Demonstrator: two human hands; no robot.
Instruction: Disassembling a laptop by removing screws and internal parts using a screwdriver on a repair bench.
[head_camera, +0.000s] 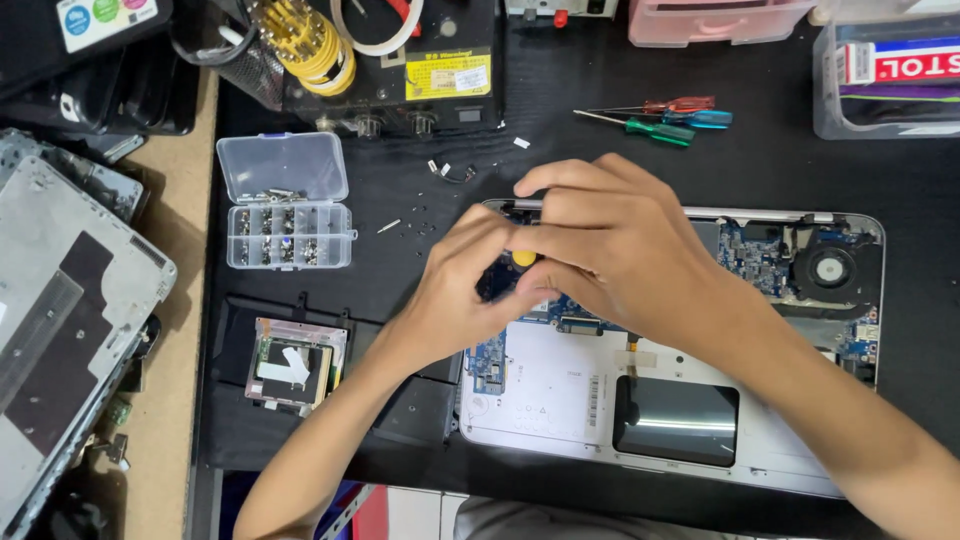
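Laptop (560, 390): opened, silver shell, blue boards bared.
Screwdriver (523, 258): yellow cap, above laptop's top-left corner.
Left hand (455, 290): fingers closed around screwdriver.
Right hand (610, 240): fingers curled over screwdriver.

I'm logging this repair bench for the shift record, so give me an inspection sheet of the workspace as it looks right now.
Surface: black mat on a tan bench.
Job's things: opened laptop, blue board and fan exposed; yellow-capped tool over the board.
Clutter: open screw box, loose screws, three screwdrivers, a removed part, grey covers stacked at the left.
Hands: left hand and right hand meet around the tool; which one grips it cannot be told.
Cables: small wire loose on the mat.
Surroundings: black unit, pink bin, clear bin at the back.
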